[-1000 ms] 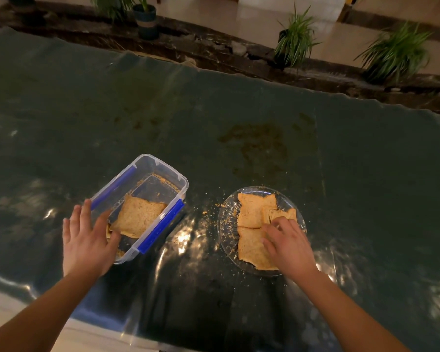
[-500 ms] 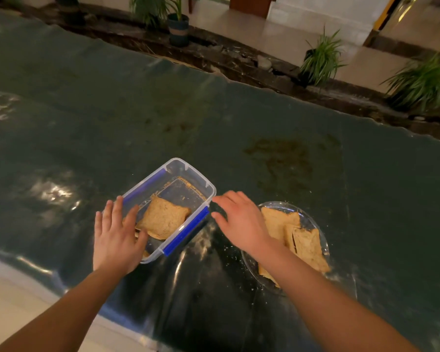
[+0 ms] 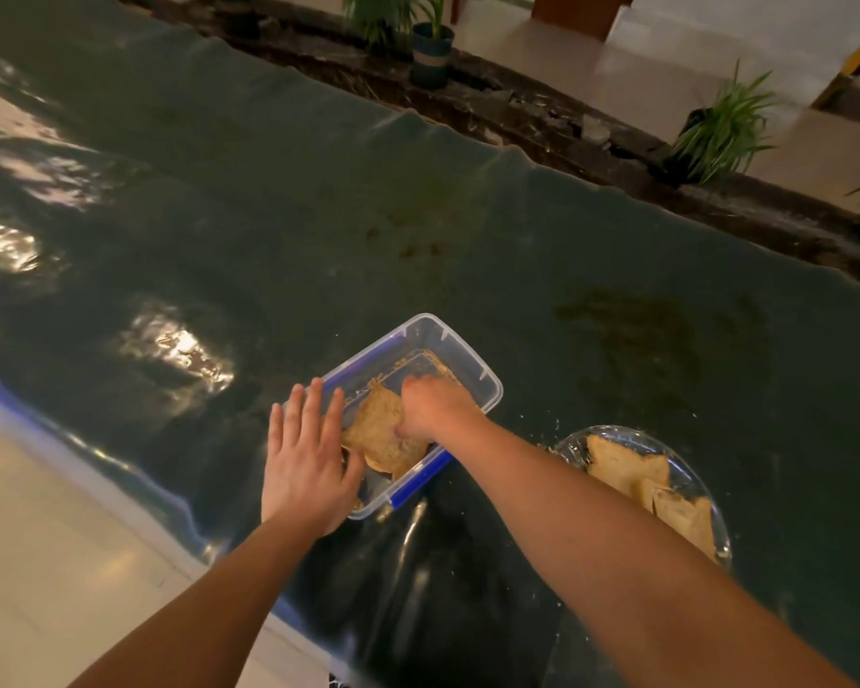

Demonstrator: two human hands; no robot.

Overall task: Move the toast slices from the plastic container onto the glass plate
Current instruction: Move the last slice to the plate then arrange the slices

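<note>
A clear plastic container [image 3: 472, 372] with blue clips sits on the dark green table cover. A toast slice [image 3: 376, 429] lies inside it, with another partly hidden beneath. My right hand [image 3: 435, 407] reaches into the container, its fingers curled down on the toast's right edge. Flat against the container's near left corner rests my left hand [image 3: 306, 461], fingers spread. To the right stands the glass plate [image 3: 616, 434] with several toast slices [image 3: 651, 484] on it, partly hidden by my right forearm.
Crumbs are scattered on the cover between container and plate. The table's near edge runs diagonally at the lower left, with pale floor beyond. Potted plants [image 3: 721, 126] stand along a ledge past the far edge.
My right hand left the plate, crossed to the left and went down into the container onto the toast. My left hand stayed on the container's corner. The view swung to the left.
</note>
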